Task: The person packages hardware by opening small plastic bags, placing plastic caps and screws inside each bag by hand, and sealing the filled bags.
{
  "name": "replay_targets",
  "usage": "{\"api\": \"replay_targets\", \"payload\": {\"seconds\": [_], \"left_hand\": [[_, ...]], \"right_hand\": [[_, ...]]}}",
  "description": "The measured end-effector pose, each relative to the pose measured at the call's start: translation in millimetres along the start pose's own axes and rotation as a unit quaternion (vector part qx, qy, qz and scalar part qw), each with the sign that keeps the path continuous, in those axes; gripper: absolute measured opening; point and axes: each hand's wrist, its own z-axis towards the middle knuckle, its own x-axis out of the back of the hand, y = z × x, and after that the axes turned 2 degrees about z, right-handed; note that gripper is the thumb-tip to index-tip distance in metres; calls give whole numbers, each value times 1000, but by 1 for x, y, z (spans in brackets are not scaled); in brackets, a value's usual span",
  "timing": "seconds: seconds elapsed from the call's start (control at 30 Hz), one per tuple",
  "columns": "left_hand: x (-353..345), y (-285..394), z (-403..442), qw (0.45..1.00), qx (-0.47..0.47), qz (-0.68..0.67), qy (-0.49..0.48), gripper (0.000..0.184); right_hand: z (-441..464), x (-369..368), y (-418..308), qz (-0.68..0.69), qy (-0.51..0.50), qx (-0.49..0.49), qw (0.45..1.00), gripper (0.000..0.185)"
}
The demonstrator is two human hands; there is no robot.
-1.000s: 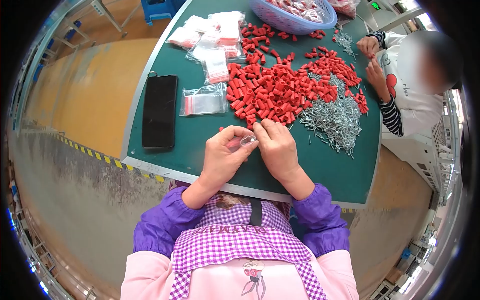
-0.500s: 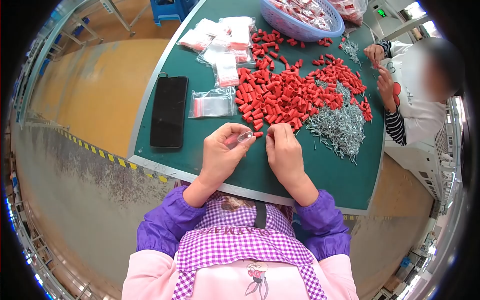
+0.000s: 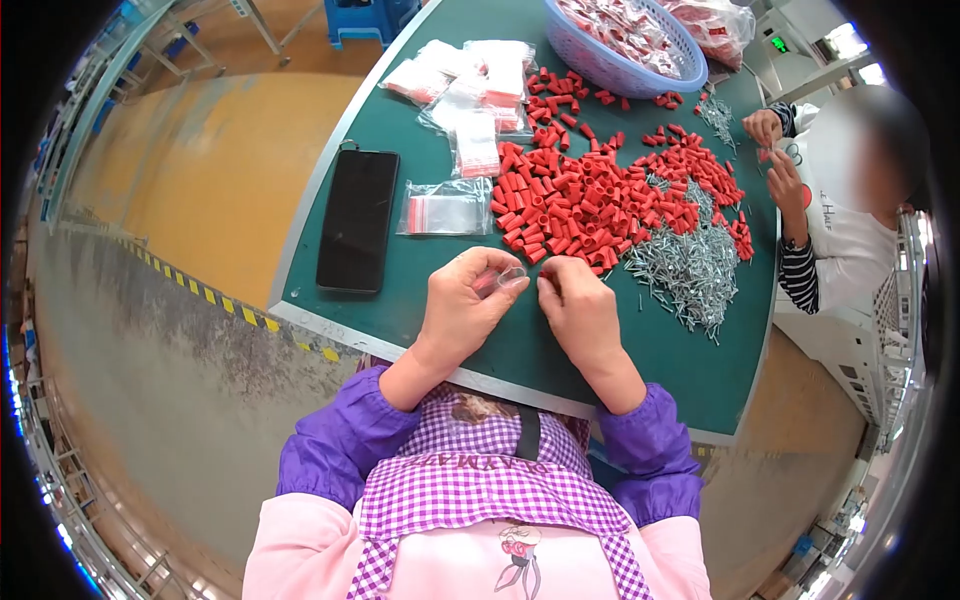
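Note:
My left hand is closed on a small clear plastic bag, whose rounded see-through edge sticks out between thumb and fingers. Something red shows inside the grip. Close by on the right, my right hand has its thumb and fingertips pinched together; whatever they hold is hidden. Just beyond both hands lies a heap of red tapered plastic caps. Thin silver screws or nails form a pile to the right of them.
A black phone lies at the left, beside a stack of flat zip bags. More bagged packs lie behind. A blue basket of filled bags stands at the back. Across the table, a person's hands work with small pieces.
The view has shifted, so the table items appear slightly farther right. A red cap that lay between my fingertips no longer shows there. My left hand still grips the bag.

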Motion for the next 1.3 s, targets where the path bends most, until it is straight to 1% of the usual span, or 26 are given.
{"api": "replay_targets", "payload": {"seconds": [0.07, 0.1, 0.17, 0.2, 0.3, 0.33, 0.37, 0.4, 0.43, 0.47, 0.53, 0.57, 0.63, 0.73, 0.77, 0.87, 0.97, 1.07, 1.1, 1.2, 1.3], "left_hand": [[-1, -3, 2, 1000, -4, 14, -6, 17], [-2, -3, 2, 1000, 0, 19, -7, 17], [-5, -3, 3, 999, 6, 29, -15, 16], [-6, -4, 4, 999, -6, 30, -15, 16], [-7, -4, 4, 998, -31, 43, -14, 16], [-6, -1, 3, 998, -30, 54, -15, 16], [-6, 0, 3, 997, -27, 64, -15, 16], [-6, 0, 2, 997, -32, 68, -19, 16], [-7, -1, 3, 996, -35, 73, -26, 16], [-8, -1, 3, 995, -42, 79, -34, 15], [-13, -2, 4, 998, -25, 32, -37, 17], [-17, -2, 4, 999, -17, 7, -39, 18], [-19, -1, 6, 999, -19, -1, -38, 18], [-18, 2, 7, 999, -25, 13, -44, 18], [-19, 3, 8, 998, -28, 20, -50, 18], [-20, 4, 8, 998, -37, 28, -50, 19], [-21, 5, 7, 999, -13, -2, -40, 21], [-21, 4, 8, 998, -23, 10, -49, 23], [-20, 6, 8, 998, -26, 23, -51, 23], [-20, 9, 8, 997, -40, 46, -54, 24], [-23, 7, 8, 995, -69, 46, -50, 25]], "right_hand": [[-2, 1, 1, 22, 9, -28, 999, 15], [-1, 2, 0, -6, 14, 9, 1000, 16], [-1, 7, -4, -22, -28, -20, 999, 16], [0, 9, -4, -30, -47, -35, 998, 15], [6, 17, 2, 15, -53, -62, 997, 15], [8, 21, 3, 143, -54, -124, 981, 15], [10, 28, 2, 268, -57, -183, 944, 14], [11, 35, -1, 388, -63, -243, 887, 14], [15, 44, -6, 484, -66, -259, 833, 16], [17, 49, -6, 540, -83, -256, 797, 15], [17, 50, -11, 571, -102, -268, 770, 18], [17, 50, -12, 566, -96, -265, 775, 19], [15, 47, -14, 558, -88, -256, 784, 22], [8, 48, -12, 529, -58, -233, 814, 24], [8, 51, -14, 513, -64, -230, 825, 22], [4, 48, -16, 436, -5, -205, 876, 23], [6, 53, -20, 292, 7, -86, 952, 24], [11, 61, -30, 230, 6, -34, 972, 20], [13, 63, -31, 246, -10, -59, 967, 17], [17, 63, -23, 249, -54, -59, 965, 17], [19, 57, -22, 259, -57, -65, 962, 15]]}}
